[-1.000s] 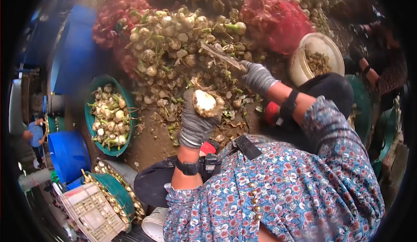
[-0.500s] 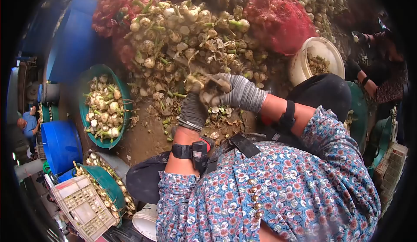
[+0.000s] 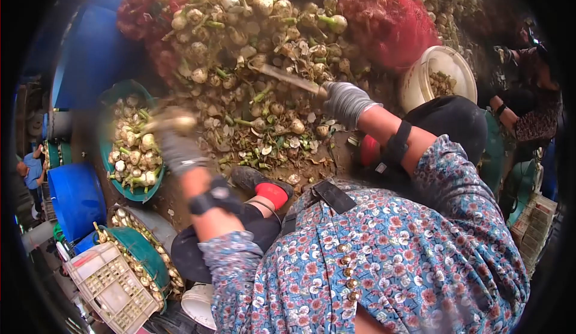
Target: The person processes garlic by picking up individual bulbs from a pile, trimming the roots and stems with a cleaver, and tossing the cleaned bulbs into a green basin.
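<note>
My left hand (image 3: pixel 180 149), in a grey glove and smeared by motion, is closed on a garlic bulb (image 3: pixel 179 121) beside the right rim of a green basket (image 3: pixel 157 185) of trimmed garlic. My right hand (image 3: pixel 348 101), also gloved, grips a knife (image 3: pixel 291 81); its blade points left over the heap. The knife's exact edge is blurred. Below and ahead of both hands spreads a pile of garlic bulbs (image 3: pixel 231 58) with stems, dirt and loose skins.
Red mesh sacks (image 3: pixel 387 22) flank the pile. A white bucket (image 3: pixel 414 82) with scraps stands by my right knee. Blue tubs (image 3: pixel 81 202) and a plastic crate (image 3: pixel 114 286) are at left. A co-worker's arm (image 3: pixel 510 118) shows at far right; another person (image 3: pixel 33 172) is far left.
My hands have moved apart from where they met over the pile. The left has swung left to the green basket with the bulb; the right has shifted slightly right with the knife.
</note>
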A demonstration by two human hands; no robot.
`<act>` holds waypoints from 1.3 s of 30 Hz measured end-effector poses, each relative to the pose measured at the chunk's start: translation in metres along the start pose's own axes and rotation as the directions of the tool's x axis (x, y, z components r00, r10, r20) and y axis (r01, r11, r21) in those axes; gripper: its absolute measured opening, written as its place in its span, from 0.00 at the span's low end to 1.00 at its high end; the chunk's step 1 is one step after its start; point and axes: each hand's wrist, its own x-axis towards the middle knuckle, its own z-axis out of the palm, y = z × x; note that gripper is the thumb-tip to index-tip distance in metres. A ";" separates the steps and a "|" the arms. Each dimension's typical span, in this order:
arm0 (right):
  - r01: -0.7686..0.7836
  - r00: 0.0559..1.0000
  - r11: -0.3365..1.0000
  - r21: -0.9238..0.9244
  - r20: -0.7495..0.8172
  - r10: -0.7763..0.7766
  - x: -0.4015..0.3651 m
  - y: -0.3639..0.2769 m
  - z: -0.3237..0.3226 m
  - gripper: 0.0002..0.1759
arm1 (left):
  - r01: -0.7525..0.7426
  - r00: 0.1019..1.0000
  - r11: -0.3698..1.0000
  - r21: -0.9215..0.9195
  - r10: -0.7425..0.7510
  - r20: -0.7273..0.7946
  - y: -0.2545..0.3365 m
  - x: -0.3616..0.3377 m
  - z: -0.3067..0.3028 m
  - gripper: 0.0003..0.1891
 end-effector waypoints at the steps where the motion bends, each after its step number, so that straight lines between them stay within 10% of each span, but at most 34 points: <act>1: -0.002 0.999 1.000 -0.022 -0.045 0.001 -0.001 -0.002 -0.002 0.21 | -0.066 0.997 0.990 -0.124 0.060 -0.046 0.031 0.011 0.009 0.20; 3: 0.030 0.995 0.999 0.041 -0.098 -0.026 -0.004 -0.011 -0.001 0.21 | -0.084 0.993 0.993 -0.086 0.076 -0.093 0.057 0.037 -0.012 0.19; 5: 0.126 0.983 0.987 0.098 -0.145 -0.112 -0.005 -0.007 0.010 0.19 | 0.028 0.998 0.936 0.350 -0.009 -0.056 0.027 0.061 -0.069 0.19; 6: 0.203 0.964 0.977 0.069 -0.191 -0.187 0.002 -0.001 0.018 0.18 | 0.064 0.998 0.706 0.705 -0.055 -0.036 -0.008 0.064 -0.090 0.19; 7: 0.252 0.951 0.967 0.033 -0.194 -0.241 -0.002 -0.005 0.016 0.17 | -0.069 0.990 -0.032 0.997 -0.126 0.064 -0.046 0.061 -0.109 0.19; 8: 0.222 0.959 0.975 0.014 -0.181 -0.216 -0.003 -0.010 0.017 0.17 | -0.271 0.951 -0.562 0.782 -0.284 0.125 -0.085 0.055 -0.120 0.19; 10: 0.230 0.948 0.971 0.070 -0.244 -0.206 -0.004 -0.011 0.019 0.15 | -0.212 0.924 -0.715 0.666 -0.369 -0.102 -0.144 0.052 -0.127 0.19; 14: 0.058 0.991 0.995 0.079 -0.123 -0.048 -0.004 -0.018 0.005 0.15 | 0.069 0.848 -0.792 0.607 -0.273 -0.453 -0.198 0.047 -0.127 0.18; 25: 0.096 0.991 0.995 0.036 -0.093 -0.093 -0.006 -0.040 -0.003 0.19 | -0.025 0.871 -0.753 0.658 -0.340 -0.356 -0.217 0.033 -0.133 0.17; 32: 0.370 0.901 0.923 -0.105 -0.202 -0.384 -0.004 -0.014 0.011 0.26 | -0.627 0.775 -0.657 0.418 -0.477 0.415 -0.147 -0.002 -0.118 0.16; 33: 0.380 0.897 0.919 -0.102 -0.203 -0.394 -0.008 -0.018 0.010 0.23 | -0.347 0.799 -0.092 0.933 -0.551 0.243 -0.165 0.022 -0.155 0.19; 34: 0.338 0.920 0.928 -0.157 -0.150 -0.361 -0.014 -0.024 0.005 0.19 | 0.267 0.793 0.438 0.858 -0.606 0.062 -0.182 0.044 -0.186 0.22; 35: 0.344 0.917 0.922 -0.179 -0.144 -0.371 -0.018 -0.028 0.002 0.19 | 0.099 0.843 0.538 0.837 -0.492 0.217 -0.184 0.038 -0.185 0.24; 39: 0.358 0.913 0.912 -0.200 -0.128 -0.387 -0.033 -0.034 -0.004 0.18 | -0.653 0.724 -0.219 0.725 -0.459 0.514 -0.147 -0.025 -0.075 0.22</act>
